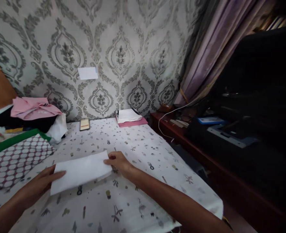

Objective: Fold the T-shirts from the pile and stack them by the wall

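Observation:
A folded white cloth (pixel 82 171), a long flat rectangle, is held just over the patterned bedsheet. My left hand (pixel 42 181) grips its left end, the thumb on top and the fingers hidden beneath. At the right end, my right hand (pixel 120 163) pinches the upper corner between thumb and curled fingers. Its layers part slightly along the lower right edge. Whether the cloth rests partly on the bed, I cannot tell.
Beyond the cloth, a stack of folded clothes (pixel 130 118) lies by the wall, and a small card-like booklet (pixel 84 124) lies to its left. Heaped clothes (pixel 33 110) and a dotted cloth (pixel 19 158) fill the left. A white cable (pixel 160 121) hangs at the bed's right edge.

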The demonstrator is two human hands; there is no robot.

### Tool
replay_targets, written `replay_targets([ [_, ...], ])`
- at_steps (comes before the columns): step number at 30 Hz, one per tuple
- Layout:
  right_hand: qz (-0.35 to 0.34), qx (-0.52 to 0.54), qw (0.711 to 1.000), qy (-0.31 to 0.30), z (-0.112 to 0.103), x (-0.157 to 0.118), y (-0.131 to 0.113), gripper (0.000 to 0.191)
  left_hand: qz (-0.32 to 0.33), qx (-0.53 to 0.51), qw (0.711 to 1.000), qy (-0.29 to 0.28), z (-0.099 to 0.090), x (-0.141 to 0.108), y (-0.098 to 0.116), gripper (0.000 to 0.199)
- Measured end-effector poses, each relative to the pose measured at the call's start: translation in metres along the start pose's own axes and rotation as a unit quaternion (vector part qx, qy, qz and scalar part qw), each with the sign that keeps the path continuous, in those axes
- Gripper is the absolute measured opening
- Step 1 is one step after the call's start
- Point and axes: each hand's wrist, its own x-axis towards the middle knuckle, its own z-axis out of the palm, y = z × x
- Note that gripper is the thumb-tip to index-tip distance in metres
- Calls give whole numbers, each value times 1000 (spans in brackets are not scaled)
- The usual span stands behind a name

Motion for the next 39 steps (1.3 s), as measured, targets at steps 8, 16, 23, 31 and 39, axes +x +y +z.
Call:
replay_targets([
  [8, -104, -73, 975, 181, -127, 70, -45, 33, 126, -141, 977, -95, 135, 86, 105, 33],
  [16, -134, -170, 917, 335, -245, 205, -102, 13, 199, -109, 970, -82, 256, 211, 214, 24],
  [23, -142, -222, 882, 390, -298, 297, -115, 15, 224, -60, 973, -13, 311, 297, 261, 26],
  [31, -102, -270, 863, 414, -312, 338, -84, 13, 282, 48, 953, 96, 336, 349, 261, 32],
  [39, -287, -374, 830, 300, -269, 314, -72, 16, 509, 298, 801, 103, 340, 319, 236, 48],
])
